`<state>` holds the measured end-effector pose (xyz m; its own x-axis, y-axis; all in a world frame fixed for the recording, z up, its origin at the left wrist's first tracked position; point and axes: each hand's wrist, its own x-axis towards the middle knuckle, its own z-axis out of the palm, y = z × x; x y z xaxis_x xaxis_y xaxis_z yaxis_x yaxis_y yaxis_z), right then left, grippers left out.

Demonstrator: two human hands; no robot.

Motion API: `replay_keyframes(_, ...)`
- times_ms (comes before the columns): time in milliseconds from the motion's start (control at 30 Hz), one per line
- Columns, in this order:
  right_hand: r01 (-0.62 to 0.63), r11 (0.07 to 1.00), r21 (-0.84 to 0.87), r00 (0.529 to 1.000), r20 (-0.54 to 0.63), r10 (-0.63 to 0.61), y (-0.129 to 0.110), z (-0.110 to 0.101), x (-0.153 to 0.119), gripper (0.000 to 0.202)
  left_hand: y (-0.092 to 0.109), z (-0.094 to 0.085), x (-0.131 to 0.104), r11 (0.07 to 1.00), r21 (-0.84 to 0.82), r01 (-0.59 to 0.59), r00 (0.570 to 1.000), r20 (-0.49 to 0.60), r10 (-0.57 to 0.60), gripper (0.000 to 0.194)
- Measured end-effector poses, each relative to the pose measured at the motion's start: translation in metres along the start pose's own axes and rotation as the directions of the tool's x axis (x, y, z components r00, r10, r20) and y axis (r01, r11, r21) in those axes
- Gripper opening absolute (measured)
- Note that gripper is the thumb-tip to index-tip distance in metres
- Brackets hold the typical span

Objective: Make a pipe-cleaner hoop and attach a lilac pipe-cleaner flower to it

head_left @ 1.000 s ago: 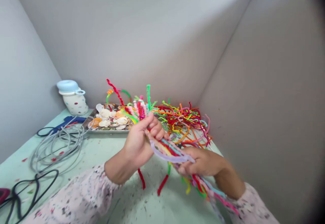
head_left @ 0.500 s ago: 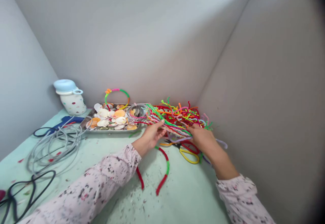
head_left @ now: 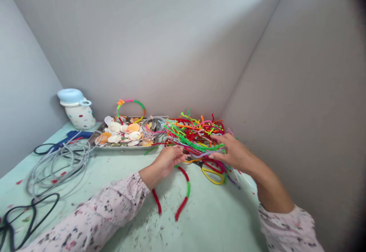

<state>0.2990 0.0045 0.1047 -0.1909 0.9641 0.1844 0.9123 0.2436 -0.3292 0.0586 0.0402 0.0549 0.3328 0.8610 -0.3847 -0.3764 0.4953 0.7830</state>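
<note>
A pale green worktop (head_left: 223, 214) spreads beneath everything. Across its far side lies a loose, tangled pile of multicoloured fuzzy pipe cleaners (head_left: 197, 132). At nine o'clock from the pile sits a shallow rectangular metal tray (head_left: 121, 149), filled with white and orange seashells (head_left: 133, 135). At eight o'clock from the tray is a loosely looped thin grey cable (head_left: 78, 145); at ten, a white spotted bottle with a light-blue lid (head_left: 78, 113) stands upright.

The right hand (head_left: 230, 151) is at the pile's four o'clock edge, its grip spread, thumb and fingers parted with green strands between. The left hand (head_left: 168, 159) is at eight o'clock, its grip slack and unclosed; whether its fingertips touch the strands is hard to tell. A curved red-and-green fuzzy strip (head_left: 188, 187) lies at six o'clock, and red-and-yellow-handled scissors (head_left: 215, 182) at five.
</note>
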Motion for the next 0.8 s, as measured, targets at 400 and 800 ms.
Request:
replay_keyframes(400,-0.109,0.954,0.281,0.947,0.322,0.014,-0.008,-0.023,-0.017,0.038,-0.012,0.031,0.044,0.982,0.112,0.151,0.988,-0.03,-0.148,0.017)
replay_keyframes(800,-0.096,0.877,0.47,0.879,0.454,-0.147,-0.015,-0.049,-0.036,0.037,-0.018,0.04,0.068,0.986,0.119,0.12,0.993,-0.03,-0.117,0.015)
